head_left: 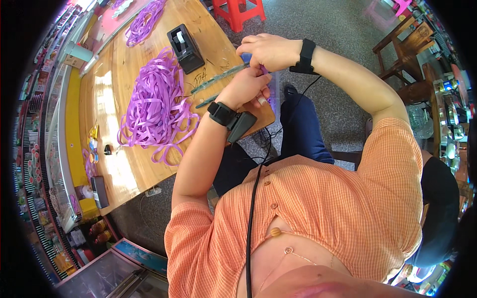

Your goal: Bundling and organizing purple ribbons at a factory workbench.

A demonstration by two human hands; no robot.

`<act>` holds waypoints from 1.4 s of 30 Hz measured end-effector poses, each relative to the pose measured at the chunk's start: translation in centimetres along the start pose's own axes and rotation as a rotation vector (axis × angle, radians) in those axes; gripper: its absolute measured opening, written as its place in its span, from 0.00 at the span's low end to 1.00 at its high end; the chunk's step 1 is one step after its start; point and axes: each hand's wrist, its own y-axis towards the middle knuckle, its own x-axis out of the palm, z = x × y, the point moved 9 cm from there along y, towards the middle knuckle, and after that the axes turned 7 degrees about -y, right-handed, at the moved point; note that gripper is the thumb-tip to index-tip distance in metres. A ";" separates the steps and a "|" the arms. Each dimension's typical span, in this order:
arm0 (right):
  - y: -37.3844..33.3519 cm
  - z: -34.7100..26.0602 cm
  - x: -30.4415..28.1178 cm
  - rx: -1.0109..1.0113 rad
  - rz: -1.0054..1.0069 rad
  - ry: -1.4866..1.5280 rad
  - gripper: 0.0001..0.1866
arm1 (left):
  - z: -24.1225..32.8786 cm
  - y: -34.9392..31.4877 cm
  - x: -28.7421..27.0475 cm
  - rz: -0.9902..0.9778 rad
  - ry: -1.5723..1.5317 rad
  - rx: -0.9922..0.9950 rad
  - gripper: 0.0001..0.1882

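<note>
Over the table's right-hand corner, my left hand [244, 88] is closed in a pinch. A bit of purple ribbon [262, 68] shows at its thumb tip, and a white band [262, 100] is on one of its fingers. My right hand [272, 51] reaches in just beyond it with bent fingers, the two hands almost touching; its fingertips are partly hidden, so what they grip is unclear. Two thin greenish strips [214, 81] lie on the wood beside my left hand. A large tangled heap of purple ribbon [153, 107] spreads further left.
A black tape dispenser [186, 48] stands on the wooden table [117, 171] behind the heap. More purple ribbon [145, 22] lies at the far end. A red stool [239, 14] and a wooden chair [410, 49] stand on the floor. A black cable [252, 218] runs down my front.
</note>
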 end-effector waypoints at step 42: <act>-3.7 1.5 14.8 0.410 0.349 2.397 0.19 | 0.3 -0.4 0.1 0.009 0.042 -0.025 0.14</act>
